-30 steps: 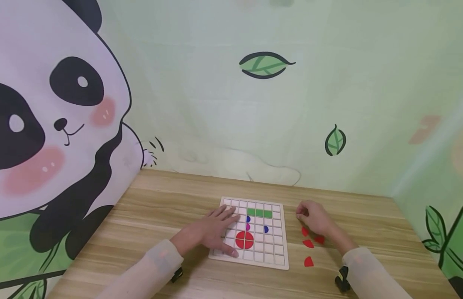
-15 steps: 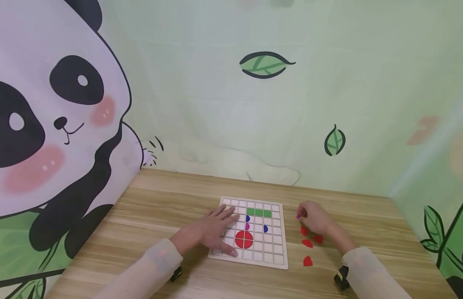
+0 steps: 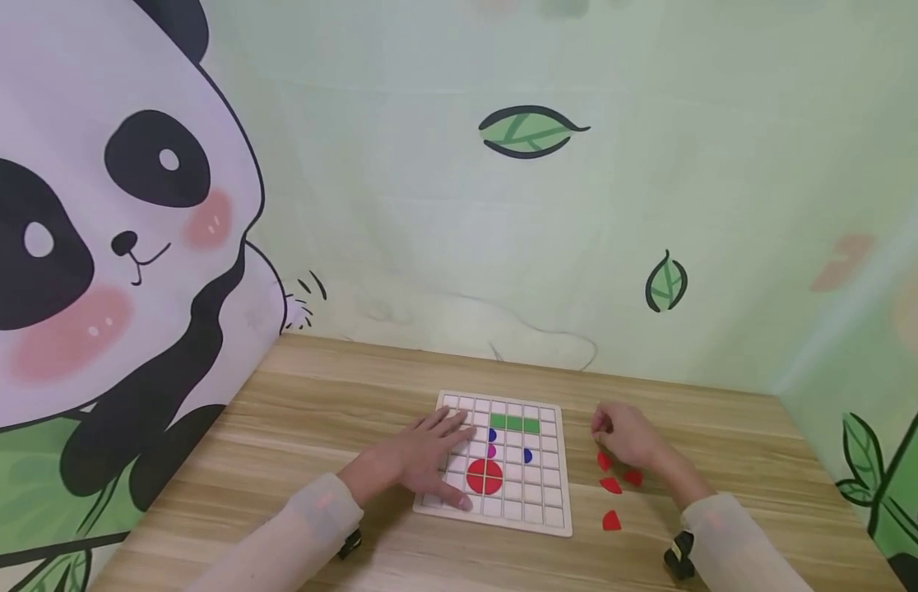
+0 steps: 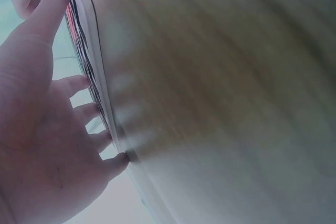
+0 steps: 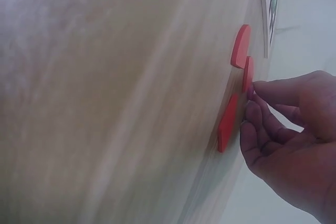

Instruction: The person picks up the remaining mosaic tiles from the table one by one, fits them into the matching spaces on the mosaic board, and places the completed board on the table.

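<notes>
My left hand (image 3: 429, 454) rests spread over the left side of a white grid board (image 3: 512, 508), fingers straight and thumb near the front edge. On the board sit red quarter-circles (image 3: 477, 468) forming a full disc, a row of green squares (image 3: 514, 423), blue half-circles (image 3: 528, 455) and a magenta half-circle (image 3: 492, 451). To the board's right, my right hand (image 3: 628, 434) pinches a small magenta piece (image 5: 250, 93) between thumb and fingertips, mostly hidden by them. Several loose red quarter-circle pieces (image 5: 228, 124) lie close beside those fingertips.
A wooden table (image 3: 340, 370) carries everything. Behind it stands a pale green wall cloth (image 3: 400, 205) with leaf drawings, and a printed panda (image 3: 148, 247) fills the left side. One red piece (image 3: 611, 520) lies nearer the front than the others.
My right hand stays beside the loose red pieces; the magenta piece showed at its fingertips half a second ago and is now hidden in the head view. The left hand has not moved.
</notes>
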`<action>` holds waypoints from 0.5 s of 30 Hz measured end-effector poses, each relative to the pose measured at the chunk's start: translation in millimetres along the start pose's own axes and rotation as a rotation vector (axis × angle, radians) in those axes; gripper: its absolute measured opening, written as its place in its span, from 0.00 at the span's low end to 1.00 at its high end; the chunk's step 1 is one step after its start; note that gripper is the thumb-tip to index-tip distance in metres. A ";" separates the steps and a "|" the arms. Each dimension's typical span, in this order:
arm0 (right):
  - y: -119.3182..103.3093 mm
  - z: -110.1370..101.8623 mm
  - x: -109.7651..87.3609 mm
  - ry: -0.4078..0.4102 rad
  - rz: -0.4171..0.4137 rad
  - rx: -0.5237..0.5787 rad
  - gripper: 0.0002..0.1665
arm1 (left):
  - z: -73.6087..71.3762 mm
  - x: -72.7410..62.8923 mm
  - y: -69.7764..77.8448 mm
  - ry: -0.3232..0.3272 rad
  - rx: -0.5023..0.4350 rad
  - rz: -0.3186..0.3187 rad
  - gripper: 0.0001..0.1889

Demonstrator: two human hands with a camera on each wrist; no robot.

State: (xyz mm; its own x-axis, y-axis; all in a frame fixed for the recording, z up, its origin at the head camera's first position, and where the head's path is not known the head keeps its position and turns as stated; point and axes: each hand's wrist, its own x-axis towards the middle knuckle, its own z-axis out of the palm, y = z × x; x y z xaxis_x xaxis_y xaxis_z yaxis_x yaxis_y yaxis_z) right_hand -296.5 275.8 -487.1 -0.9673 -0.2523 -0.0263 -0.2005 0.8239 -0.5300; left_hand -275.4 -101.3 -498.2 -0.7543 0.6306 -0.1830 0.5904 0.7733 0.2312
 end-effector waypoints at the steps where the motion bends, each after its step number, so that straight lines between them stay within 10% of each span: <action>1: 0.5 0.5 0.2 0.001 0.000 -0.001 0.05 | 0.4 0.1 -0.2 0.000 -0.002 0.000 0.64; 15: -4.1 -6.4 -8.8 -0.017 -0.013 -0.059 0.05 | 1.0 1.5 -0.7 -0.005 -0.005 -0.001 0.63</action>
State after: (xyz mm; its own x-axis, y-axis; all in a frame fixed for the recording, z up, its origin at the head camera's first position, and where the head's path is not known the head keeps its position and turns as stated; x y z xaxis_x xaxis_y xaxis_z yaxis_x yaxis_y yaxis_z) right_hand -288.1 277.9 -479.2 -0.9618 -0.2715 -0.0345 -0.2224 0.8488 -0.4797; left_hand -276.8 -100.8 -499.5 -0.7532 0.6304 -0.1880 0.5883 0.7733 0.2363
